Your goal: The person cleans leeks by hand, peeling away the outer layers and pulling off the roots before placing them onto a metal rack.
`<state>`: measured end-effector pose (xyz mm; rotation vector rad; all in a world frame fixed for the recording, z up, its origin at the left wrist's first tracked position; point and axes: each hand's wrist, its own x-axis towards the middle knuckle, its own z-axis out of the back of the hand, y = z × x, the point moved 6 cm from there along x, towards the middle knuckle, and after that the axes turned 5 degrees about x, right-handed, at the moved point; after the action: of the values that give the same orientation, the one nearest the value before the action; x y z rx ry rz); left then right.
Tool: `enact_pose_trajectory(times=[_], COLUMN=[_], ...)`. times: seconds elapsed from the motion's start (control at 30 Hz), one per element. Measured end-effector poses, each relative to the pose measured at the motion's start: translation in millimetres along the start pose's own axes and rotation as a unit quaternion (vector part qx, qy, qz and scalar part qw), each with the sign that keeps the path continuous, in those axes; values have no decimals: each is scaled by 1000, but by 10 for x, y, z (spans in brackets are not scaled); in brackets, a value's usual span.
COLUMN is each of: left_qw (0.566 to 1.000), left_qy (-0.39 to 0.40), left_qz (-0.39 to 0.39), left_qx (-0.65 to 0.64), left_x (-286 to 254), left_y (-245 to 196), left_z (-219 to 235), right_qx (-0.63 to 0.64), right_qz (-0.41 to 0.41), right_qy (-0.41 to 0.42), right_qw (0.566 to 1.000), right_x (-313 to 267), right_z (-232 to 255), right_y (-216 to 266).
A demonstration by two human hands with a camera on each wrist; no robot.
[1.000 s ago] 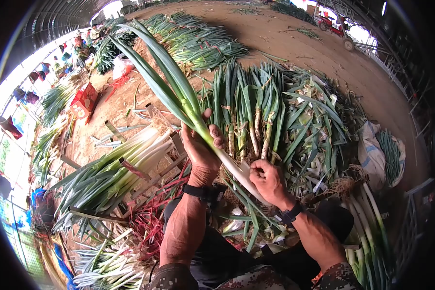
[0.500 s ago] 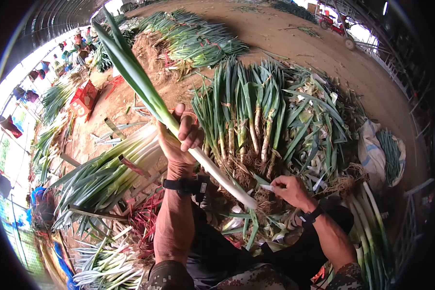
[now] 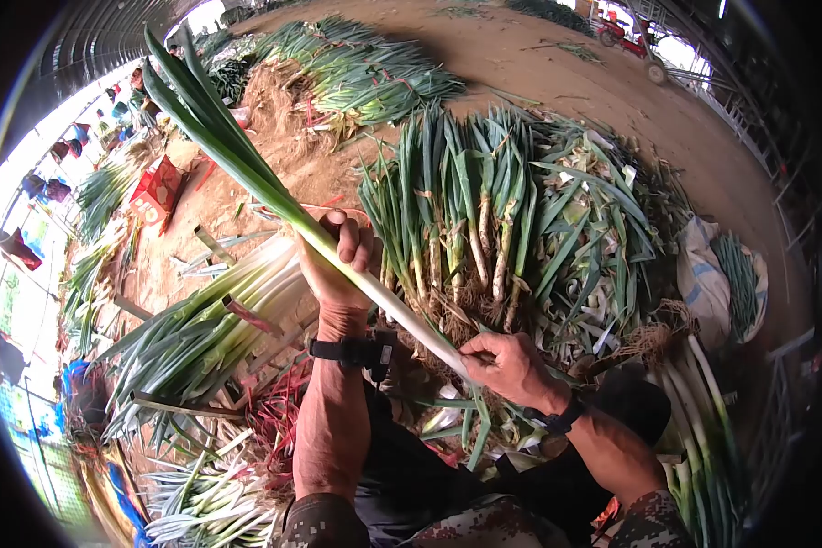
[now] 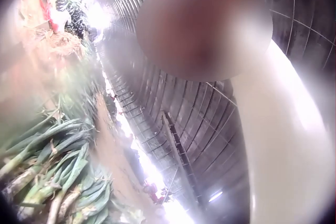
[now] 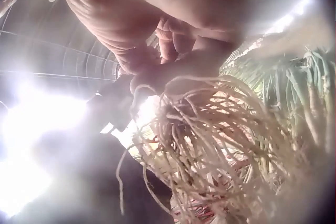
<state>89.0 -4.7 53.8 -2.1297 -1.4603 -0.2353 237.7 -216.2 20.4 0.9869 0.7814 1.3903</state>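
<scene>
A long green onion (image 3: pixel 397 309) runs diagonally across the head view, green leaves up at the left and white stem down at the right. My left hand (image 3: pixel 338 265) grips it around the middle of its stem. At the root end, my right hand (image 3: pixel 511 370) has thumb and fingers pinched together against the onion's lower tip. The right wrist view shows stringy pale roots (image 5: pixel 210 140) hanging just below the fingers of my right hand (image 5: pixel 157 29). A blurred white stem (image 4: pixel 286 140) fills the right side of the left wrist view.
Untrimmed onions with dirty roots (image 3: pixel 466 210) lie ahead, beside a heap of leaf scraps (image 3: pixel 594 237). At the left, peeled onions (image 3: pixel 219 310) rest on a slatted rack with red ties (image 3: pixel 279 411) nearby. A white sack (image 3: pixel 703 288) stands at the right.
My right hand has moved left and up to the onion's root end; the pale strip it held half a second ago is no longer seen. The onion's leaves have swung left and its root end slightly up.
</scene>
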Motion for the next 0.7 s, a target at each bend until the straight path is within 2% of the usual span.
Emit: enact_pose_trajectory(times=[0.13, 0.23, 0.3, 0.37, 0.43, 0.5, 0.53, 0.63, 0.7], left_qw=[1000, 999, 1000, 1000, 998, 997, 996, 995, 993], left_qy=[-22, -16, -17, -5, 17, -1, -9, -36, -50], left_qz=[-8, -14, -16, -25, -42, -52, -57, -68, -73], left_qx=[10, 23, 3, 11, 49, 59, 65, 70, 75], left_x=[-5, -17, -22, -20, -23, -23, -20, -32, -45], left_y=[-8, -34, -45, -67, -131, -196, -220, -309, -355], left_z=[2, 12, 22, 12, 15, 64, 79, 127, 141], right_qx=[-33, -50, 30, 126, 244, 358, 413, 552, 493], right_qz=[50, 56, -41, -140, -154, -144, -125, -151, -146], right_qy=[-10, -23, -33, -35, -68, -96, -108, -140, -63], right_qw=[998, 997, 998, 982, 955, 918, 896, 808, 855], right_x=[10, -6, -22, -67, -98, -127, -131, -185, -192], right_z=[-36, -32, -23, -17, 11, 46, 74, 139, 237], right_y=[-59, -44, -187, -466, -438, -381, -357, -486, -474])
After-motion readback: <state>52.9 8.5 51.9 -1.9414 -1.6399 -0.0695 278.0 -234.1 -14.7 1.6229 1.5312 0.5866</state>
